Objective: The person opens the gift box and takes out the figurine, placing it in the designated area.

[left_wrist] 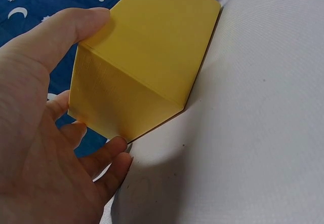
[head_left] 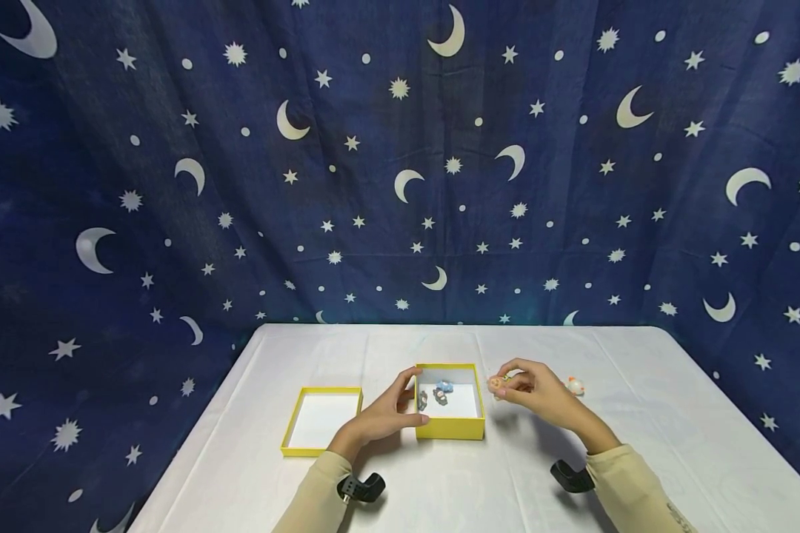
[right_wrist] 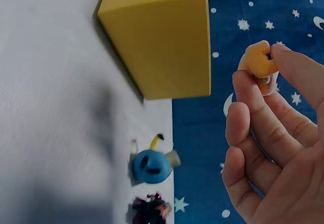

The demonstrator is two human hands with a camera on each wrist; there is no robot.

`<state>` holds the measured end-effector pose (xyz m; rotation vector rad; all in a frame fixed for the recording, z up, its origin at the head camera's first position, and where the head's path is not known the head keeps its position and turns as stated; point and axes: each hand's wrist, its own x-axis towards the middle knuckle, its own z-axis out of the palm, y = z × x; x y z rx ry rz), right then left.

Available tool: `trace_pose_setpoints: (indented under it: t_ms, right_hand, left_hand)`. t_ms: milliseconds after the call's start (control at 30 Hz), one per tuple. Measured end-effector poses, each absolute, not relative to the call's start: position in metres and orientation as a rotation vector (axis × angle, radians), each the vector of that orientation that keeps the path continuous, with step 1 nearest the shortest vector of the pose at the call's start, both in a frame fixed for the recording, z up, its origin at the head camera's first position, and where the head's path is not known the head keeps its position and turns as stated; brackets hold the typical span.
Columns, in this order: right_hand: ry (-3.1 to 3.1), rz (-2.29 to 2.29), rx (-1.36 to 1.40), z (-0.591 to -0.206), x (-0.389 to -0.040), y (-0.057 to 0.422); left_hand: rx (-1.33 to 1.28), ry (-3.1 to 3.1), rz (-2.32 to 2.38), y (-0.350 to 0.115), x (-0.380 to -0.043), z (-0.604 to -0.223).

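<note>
A yellow box [head_left: 450,428] with a white inside stands uncovered on the table. My left hand [head_left: 378,420] grips its left side, the thumb at the front corner and the fingers along the side wall. Inside the box lie a small blue figurine [head_left: 445,386] and two greyish-brown figurines [head_left: 440,397], one close to the left wall. Just right of the box, above the table, my right hand [head_left: 538,389] pinches a small orange figurine [right_wrist: 259,62] between thumb and fingers. Its underside faces the right wrist camera.
A shallow yellow-rimmed lid [head_left: 323,420] lies inside up, left of the box. Beyond my right wrist sits a white-and-orange figurine [head_left: 575,386]. The right wrist view shows a blue figurine [right_wrist: 152,166] and a dark one [right_wrist: 151,209] on the white-covered table [head_left: 480,488].
</note>
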<state>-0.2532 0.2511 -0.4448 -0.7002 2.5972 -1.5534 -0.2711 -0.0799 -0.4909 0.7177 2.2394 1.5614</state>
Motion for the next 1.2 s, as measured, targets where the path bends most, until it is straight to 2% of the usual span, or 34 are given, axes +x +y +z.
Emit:
trace_pose_setpoints:
  t_ms: [700,1200]
  right_hand:
    - [2.596,-1.519,-0.631,-0.462,-0.252,0.275]
    - [2.588,-1.461,-0.729,-0.482,-0.255,0.281]
  left_hand:
    - [0.685,2.267,1.536,-0.080,-0.270,-0.491]
    - [0.687,2.274,1.532,-0.080,-0.272,-0.493]
